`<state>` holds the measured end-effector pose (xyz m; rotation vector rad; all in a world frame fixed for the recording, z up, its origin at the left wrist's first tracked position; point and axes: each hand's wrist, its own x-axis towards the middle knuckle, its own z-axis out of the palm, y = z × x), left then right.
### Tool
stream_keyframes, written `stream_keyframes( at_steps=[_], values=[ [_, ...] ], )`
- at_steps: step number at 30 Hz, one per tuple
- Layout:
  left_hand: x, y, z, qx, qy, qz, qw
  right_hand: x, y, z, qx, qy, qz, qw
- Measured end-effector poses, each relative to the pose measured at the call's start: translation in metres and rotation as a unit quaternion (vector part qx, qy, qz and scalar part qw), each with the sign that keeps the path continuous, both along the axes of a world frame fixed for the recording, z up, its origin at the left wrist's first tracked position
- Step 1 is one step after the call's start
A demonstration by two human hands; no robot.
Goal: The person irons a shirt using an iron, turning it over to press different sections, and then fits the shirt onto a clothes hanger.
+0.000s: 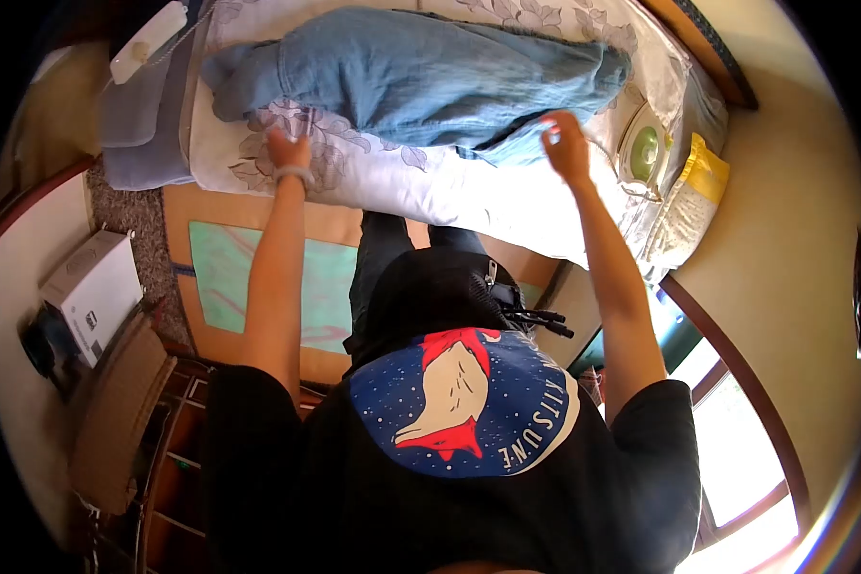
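A blue denim garment (402, 77), wrinkled and laid out lengthwise, covers much of a white floral sheet (373, 177) on a bed. My left hand (289, 150), with a light band at the wrist, is over the sheet just below the garment's left part. Its fingers are smeared by motion. Close to the garment's lower right edge is my right hand (566, 145), thumb and fingers curved but apart, with nothing visible between them. Right of that hand, on the sheet, rests a white and green clothes iron (645, 151).
A yellow and white bag (694, 201) sits at the bed's right end. At upper left is a white power strip (149, 42) with a cord. A white box (96, 292) stands at left, and a green mat (225, 273) lies on the floor before the bed.
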<state>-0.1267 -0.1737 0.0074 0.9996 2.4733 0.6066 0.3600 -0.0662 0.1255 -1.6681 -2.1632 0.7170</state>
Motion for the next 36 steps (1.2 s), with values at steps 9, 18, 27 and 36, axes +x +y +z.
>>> stream_keyframes(
  at_steps=[9,18,27,36],
  values=[
    [0.039,0.027,-0.009,0.103,-0.251,-0.035,0.962,-0.041,-0.021,-0.019,-0.109,-0.170,0.092,0.975],
    [0.050,0.055,-0.017,0.203,-0.452,0.052,0.867,-0.002,-0.039,0.014,-0.138,-0.302,-0.108,0.937],
    [0.058,0.052,0.062,0.110,-0.392,0.097,0.908,0.000,-0.024,0.024,-0.093,-0.310,-0.145,0.935],
    [0.057,0.023,0.170,0.330,-0.344,0.072,0.876,0.005,-0.014,0.078,0.113,-0.240,-0.091,0.960]
  ],
)
